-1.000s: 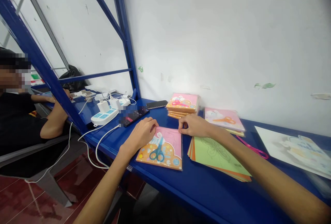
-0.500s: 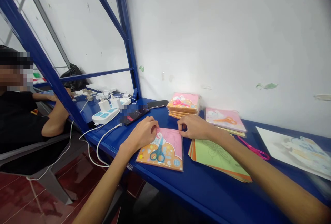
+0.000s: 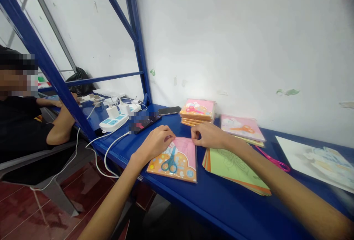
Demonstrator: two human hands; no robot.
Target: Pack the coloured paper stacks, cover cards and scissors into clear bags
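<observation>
A clear-wrapped pink and orange packet (image 3: 184,162) with blue scissors (image 3: 169,164) lies flat on the blue table (image 3: 221,199) in front of me. My left hand (image 3: 157,140) rests at its upper left, thumb and fingertip pinched together on the top edge. At the upper right corner my right hand (image 3: 207,134) is closed, its fingertips pinching the wrapper's edge. Behind my right hand stands a stack of similar packets (image 3: 196,110) with pink scissors on top. A fan of green and orange sheets (image 3: 235,166) lies partly under my right forearm.
Pink scissors (image 3: 276,161), a packet with orange scissors (image 3: 240,127) and a white printed sheet (image 3: 312,162) lie at the right. Two phones (image 3: 169,110) and a power strip (image 3: 114,122) with cables are at the left. Past the blue post sits a person (image 3: 22,125).
My left hand has slid slightly right along the packet's top edge. My right hand stays at the corner. The view has shifted a little.
</observation>
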